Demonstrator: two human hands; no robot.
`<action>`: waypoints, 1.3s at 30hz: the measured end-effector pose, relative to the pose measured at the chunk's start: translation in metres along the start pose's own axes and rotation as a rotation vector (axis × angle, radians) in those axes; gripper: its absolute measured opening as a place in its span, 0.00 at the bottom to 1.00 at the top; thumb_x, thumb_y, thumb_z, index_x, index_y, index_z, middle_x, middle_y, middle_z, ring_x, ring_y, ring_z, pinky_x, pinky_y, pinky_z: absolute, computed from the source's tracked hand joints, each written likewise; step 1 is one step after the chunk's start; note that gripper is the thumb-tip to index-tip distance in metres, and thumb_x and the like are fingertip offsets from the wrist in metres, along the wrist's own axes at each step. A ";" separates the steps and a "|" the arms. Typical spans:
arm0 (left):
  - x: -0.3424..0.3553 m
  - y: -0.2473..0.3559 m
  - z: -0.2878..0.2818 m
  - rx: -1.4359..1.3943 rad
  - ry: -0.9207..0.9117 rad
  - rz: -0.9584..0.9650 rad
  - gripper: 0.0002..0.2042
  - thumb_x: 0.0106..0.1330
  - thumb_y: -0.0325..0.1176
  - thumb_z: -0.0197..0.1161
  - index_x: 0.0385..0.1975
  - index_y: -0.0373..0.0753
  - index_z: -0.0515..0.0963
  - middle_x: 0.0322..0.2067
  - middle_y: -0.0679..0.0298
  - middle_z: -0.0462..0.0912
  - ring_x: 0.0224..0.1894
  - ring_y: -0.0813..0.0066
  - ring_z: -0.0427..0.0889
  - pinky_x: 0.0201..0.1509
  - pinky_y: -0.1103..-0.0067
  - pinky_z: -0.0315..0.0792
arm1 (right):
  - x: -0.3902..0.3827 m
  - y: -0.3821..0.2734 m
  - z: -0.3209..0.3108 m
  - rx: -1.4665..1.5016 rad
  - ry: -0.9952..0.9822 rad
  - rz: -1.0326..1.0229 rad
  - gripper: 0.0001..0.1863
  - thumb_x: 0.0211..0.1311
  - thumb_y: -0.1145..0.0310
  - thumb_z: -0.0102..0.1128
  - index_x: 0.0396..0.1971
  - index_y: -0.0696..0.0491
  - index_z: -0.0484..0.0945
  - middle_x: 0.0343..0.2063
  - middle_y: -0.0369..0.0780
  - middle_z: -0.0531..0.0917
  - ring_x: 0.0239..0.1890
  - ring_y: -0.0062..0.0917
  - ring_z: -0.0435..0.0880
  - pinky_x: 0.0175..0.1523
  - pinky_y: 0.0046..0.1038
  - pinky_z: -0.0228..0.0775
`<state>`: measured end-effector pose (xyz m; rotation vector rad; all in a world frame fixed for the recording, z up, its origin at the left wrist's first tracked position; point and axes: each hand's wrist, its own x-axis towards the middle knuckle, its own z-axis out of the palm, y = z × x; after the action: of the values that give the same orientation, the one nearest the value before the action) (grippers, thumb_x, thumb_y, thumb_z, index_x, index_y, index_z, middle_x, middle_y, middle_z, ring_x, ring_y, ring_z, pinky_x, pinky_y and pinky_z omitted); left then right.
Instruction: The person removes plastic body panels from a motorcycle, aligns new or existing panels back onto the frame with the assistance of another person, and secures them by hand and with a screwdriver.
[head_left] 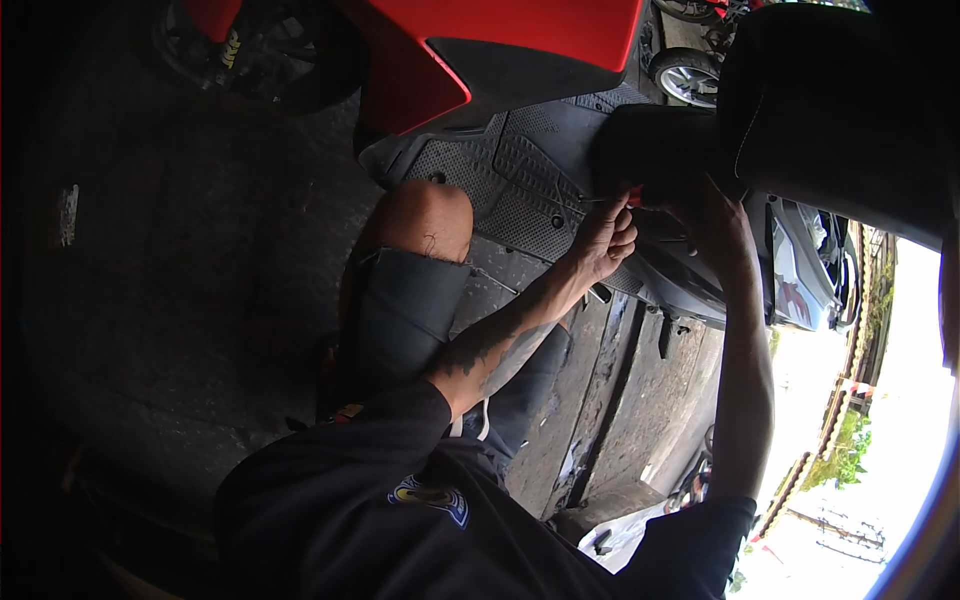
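Note:
My left hand (607, 240) is closed, its fingers curled and its thumb pressed beside a small slim tool with a red part (635, 196). A thin dark shaft seems to stick out to the left of the thumb, over the scooter's footboard. My right hand (718, 230) is bent in beside the red part, under the front of the black seat (830, 120). Its fingers curl inward in deep shadow, and what they hold is hidden. Both hands are at the dark panel (655, 150) between seat and footboard (530, 155).
The scooter's red front panel (520, 30) rises beyond the footboard. My bare knee (420, 220) is close to the footboard's edge. Worn wooden planks (600, 390) lie below the scooter. Another wheel (690, 78) stands at the far right. A rope-like chain (835, 420) hangs by the bright opening.

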<state>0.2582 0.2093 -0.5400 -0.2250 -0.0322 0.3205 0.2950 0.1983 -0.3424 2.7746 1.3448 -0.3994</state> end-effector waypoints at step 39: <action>-0.015 0.099 0.007 2.580 0.191 0.274 0.09 0.59 0.42 0.64 0.38 0.53 0.84 0.28 0.62 0.84 0.32 0.62 0.83 0.37 0.69 0.75 | 0.023 0.019 0.011 -0.420 0.227 -0.438 0.22 0.62 0.56 0.53 0.47 0.59 0.72 0.22 0.47 0.79 0.26 0.43 0.81 0.30 0.40 0.72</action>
<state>0.2131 0.2975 -0.5553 2.3133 0.5916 0.3868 0.3208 0.2023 -0.3599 2.2273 1.8374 0.1852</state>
